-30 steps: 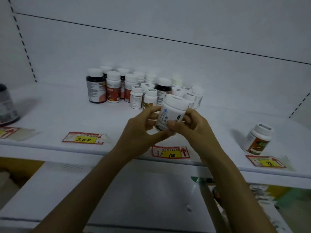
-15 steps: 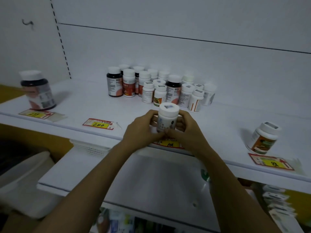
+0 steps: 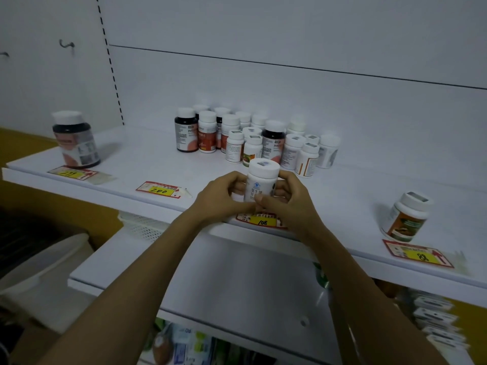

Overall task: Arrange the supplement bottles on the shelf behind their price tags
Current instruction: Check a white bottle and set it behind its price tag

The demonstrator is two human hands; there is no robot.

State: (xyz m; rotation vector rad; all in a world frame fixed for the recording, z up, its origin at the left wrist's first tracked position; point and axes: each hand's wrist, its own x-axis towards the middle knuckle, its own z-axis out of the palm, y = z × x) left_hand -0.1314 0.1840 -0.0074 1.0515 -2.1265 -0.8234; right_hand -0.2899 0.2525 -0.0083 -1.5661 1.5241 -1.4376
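As the left hand [image 3: 224, 197] and right hand [image 3: 288, 202] curl their grip round the white plastic bottle [image 3: 261, 180] behind the red-and-yellow 108 price tag [image 3: 262, 222] at the front edge of the white shelf [image 3: 347, 204], placing seems underway; next, release it upright.

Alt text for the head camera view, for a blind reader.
The left hand and right hand hold a white bottle upright behind the 108 price tag on a shelf. A bottle cluster stands further back, a dark bottle far left, an orange-labelled bottle far right.

White btl [image 3: 259, 186] base behind L hand [image 3: 224, 197] & R hand [image 3: 288, 202], 108 tag [image 3: 263, 222] part-covered; rear btls [image 3: 243, 116] mostly hidden
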